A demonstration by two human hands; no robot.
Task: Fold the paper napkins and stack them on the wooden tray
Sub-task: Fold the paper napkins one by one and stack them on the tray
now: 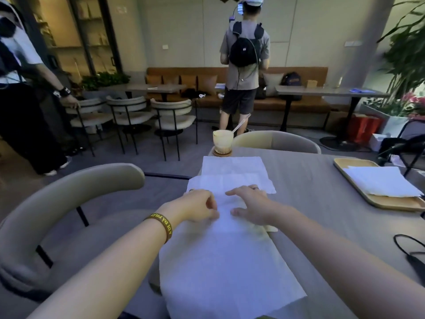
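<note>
A large white paper napkin (225, 261) lies unfolded on the grey table (310, 185) in front of me. My left hand (197, 207) sits at its far edge, fingers curled and thumb pinching the paper. Beside it, my right hand (250, 206) rests on the same napkin with its fingers spread fairly straight. Two more white napkins (232, 166) lie overlapping just beyond my hands. At the right, the wooden tray (353, 162) holds a stack of folded napkins (381, 181).
A cup with a straw (222, 140) stands on a coaster at the table's far edge. Chairs stand to my left (69, 192) and across the table (276, 139). A black cable (409, 249) lies at the right. One person (243, 58) stands behind, another at the far left.
</note>
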